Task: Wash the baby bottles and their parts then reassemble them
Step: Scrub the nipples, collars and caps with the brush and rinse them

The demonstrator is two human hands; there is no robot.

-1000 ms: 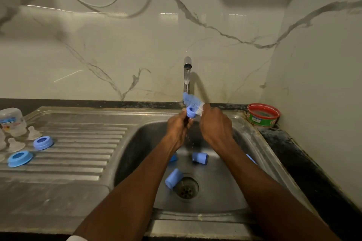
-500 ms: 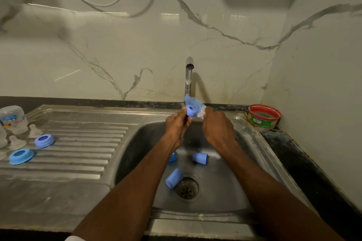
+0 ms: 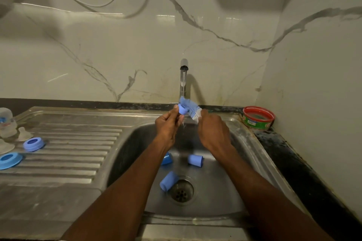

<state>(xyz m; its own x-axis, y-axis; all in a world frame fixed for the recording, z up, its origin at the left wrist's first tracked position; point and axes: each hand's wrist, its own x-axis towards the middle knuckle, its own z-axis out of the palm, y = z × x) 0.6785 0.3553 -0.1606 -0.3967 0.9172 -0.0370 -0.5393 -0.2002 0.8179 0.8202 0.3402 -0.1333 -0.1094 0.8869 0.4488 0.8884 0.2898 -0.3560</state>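
brush [image 3: 191, 108] tilted flatter across blue cap [image 3: 182, 109]; both hands raised slightly under tap.

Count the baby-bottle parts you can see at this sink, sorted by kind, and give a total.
Blue caps: 4, one in the left hand, three in the sink basin
Blue collar rings: 2, on the drainboard
Clear teats: 2, on the drainboard
Bottle bodies: 1, at the left edge
Total: 9
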